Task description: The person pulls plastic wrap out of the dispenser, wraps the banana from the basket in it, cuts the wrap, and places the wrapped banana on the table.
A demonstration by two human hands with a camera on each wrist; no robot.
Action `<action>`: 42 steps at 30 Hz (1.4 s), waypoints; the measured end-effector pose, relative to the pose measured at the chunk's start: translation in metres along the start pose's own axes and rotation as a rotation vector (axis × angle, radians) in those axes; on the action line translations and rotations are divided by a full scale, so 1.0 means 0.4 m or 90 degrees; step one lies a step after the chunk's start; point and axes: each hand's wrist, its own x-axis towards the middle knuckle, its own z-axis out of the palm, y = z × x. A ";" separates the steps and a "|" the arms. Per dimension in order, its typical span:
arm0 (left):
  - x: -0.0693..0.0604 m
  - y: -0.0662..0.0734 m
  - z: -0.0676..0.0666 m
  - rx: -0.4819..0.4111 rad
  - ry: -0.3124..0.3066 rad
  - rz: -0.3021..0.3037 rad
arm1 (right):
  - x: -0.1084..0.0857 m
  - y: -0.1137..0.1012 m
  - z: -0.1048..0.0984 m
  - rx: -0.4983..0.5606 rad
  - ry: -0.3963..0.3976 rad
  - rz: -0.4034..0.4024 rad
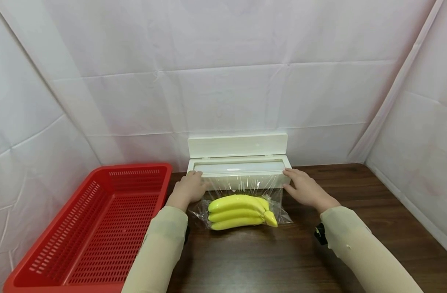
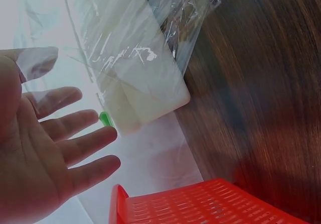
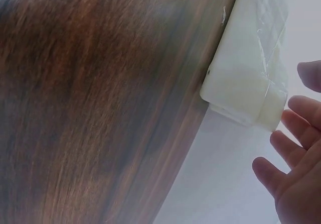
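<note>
A white cling film dispenser box [image 1: 245, 182] stands against the back curtain, its lid [image 1: 238, 145] raised and a film roll [image 1: 241, 167] inside. Clear film [image 1: 282, 213] runs from the box down over a bunch of yellow bananas [image 1: 238, 211] lying on the table. My left hand [image 1: 191, 186] is at the box's left front corner, fingers extended; in the left wrist view, film overlaps the thumb and a fingertip of the left hand [image 2: 55, 148]. At the right end, my right hand [image 1: 305, 188] has its fingers loosely extended, and fingertips of the right hand [image 3: 296, 153] appear to touch the box.
A red plastic basket [image 1: 115, 240] with slotted walls sits to the left, close to my left forearm. Brown wood-grain table [image 1: 245, 260] extends in front and to the right. White cloth [image 1: 223, 81] hangs behind and on both sides. A small green piece [image 2: 105, 118] shows at the box's end.
</note>
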 end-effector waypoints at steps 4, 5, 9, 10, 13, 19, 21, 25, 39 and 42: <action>0.003 -0.003 -0.001 0.008 0.005 0.007 | -0.002 0.003 0.000 0.009 -0.002 -0.003; 0.003 -0.003 -0.002 0.011 0.008 0.009 | -0.003 0.003 -0.001 0.011 -0.001 -0.004; 0.007 -0.006 -0.008 0.030 0.015 0.006 | -0.005 0.003 0.001 0.014 -0.002 -0.006; 0.008 -0.007 -0.010 0.035 0.017 0.002 | -0.005 0.004 0.002 0.015 -0.003 -0.005; 0.013 -0.010 -0.015 0.041 0.018 -0.010 | -0.005 0.005 0.004 0.013 -0.005 -0.005; 0.021 -0.015 -0.019 0.059 0.012 -0.013 | -0.007 0.007 0.005 0.007 -0.008 -0.006; 0.023 -0.017 -0.020 0.061 0.006 -0.013 | -0.008 0.007 0.005 0.005 -0.006 -0.006; 0.027 -0.019 -0.021 0.060 0.000 -0.017 | -0.011 0.005 0.004 -0.002 -0.006 -0.007; 0.042 -0.036 -0.025 0.075 0.044 -0.015 | -0.018 -0.005 -0.003 -0.003 -0.007 0.004; 0.044 -0.043 -0.022 0.093 0.072 -0.011 | -0.019 -0.009 -0.002 -0.002 -0.008 0.003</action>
